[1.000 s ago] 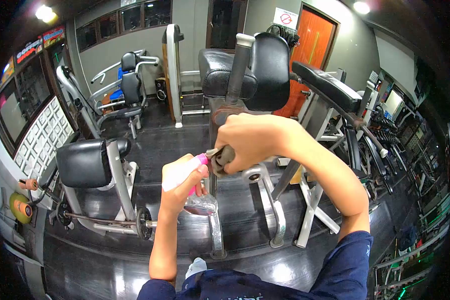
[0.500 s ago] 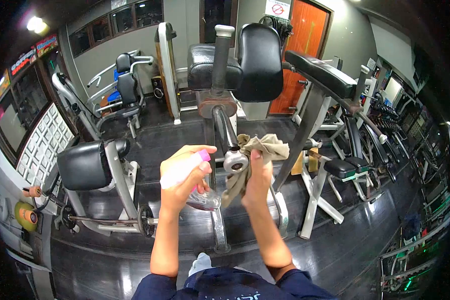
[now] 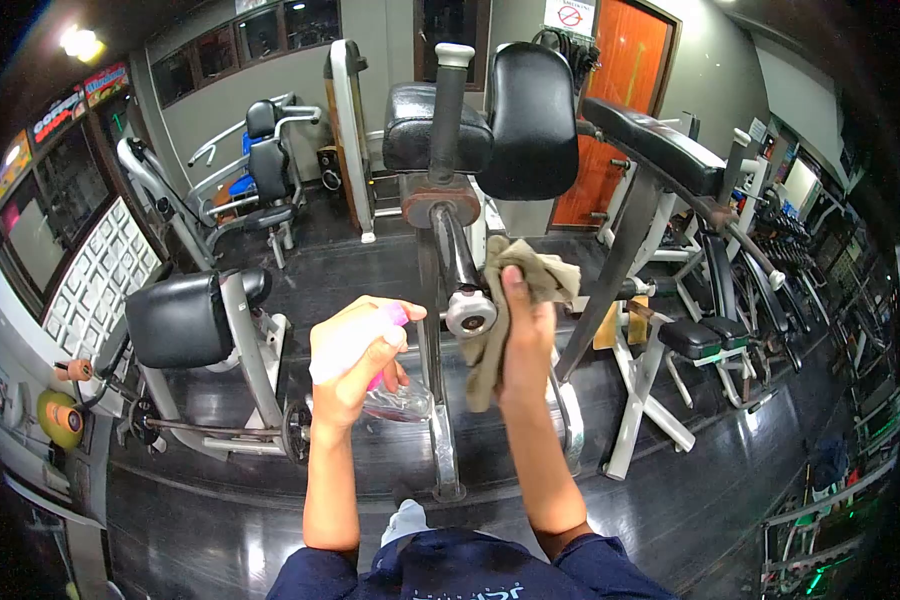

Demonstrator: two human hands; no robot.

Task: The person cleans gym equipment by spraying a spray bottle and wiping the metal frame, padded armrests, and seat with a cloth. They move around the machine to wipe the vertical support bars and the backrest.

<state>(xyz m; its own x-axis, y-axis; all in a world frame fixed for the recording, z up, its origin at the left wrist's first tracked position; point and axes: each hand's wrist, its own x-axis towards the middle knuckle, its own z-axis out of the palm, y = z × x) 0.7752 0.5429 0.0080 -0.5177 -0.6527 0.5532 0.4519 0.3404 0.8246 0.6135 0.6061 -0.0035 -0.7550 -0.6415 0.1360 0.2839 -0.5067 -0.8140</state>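
A clear spray bottle [image 3: 402, 402] with a pink and white head is gripped in my left hand [image 3: 348, 362], its nozzle directed toward the machine. Fingers wrap its neck and trigger. My right hand [image 3: 526, 335] is closed on an olive-grey cloth [image 3: 487, 350], which hangs down below the fingers. Between the hands, the round metal end of a machine handle [image 3: 470, 313] points toward me. The cloth lies just right of this end; whether it touches cannot be told. Above are a black grip post [image 3: 448, 120] and black pads [image 3: 532, 120].
A padded bench with a barbell [image 3: 210, 432] stands at left. On the right are a long padded arm [image 3: 655, 145] and a small-seat machine [image 3: 690, 338]. A seated machine [image 3: 270, 170] and an orange door [image 3: 610, 110] are farther back. Dark flooring [image 3: 250, 520] runs underneath.
My right hand and the cloth have shifted slightly right, off the handle's end. The cloth now hangs more narrowly. My left hand still holds the bottle, slightly farther left. The view has shifted slightly.
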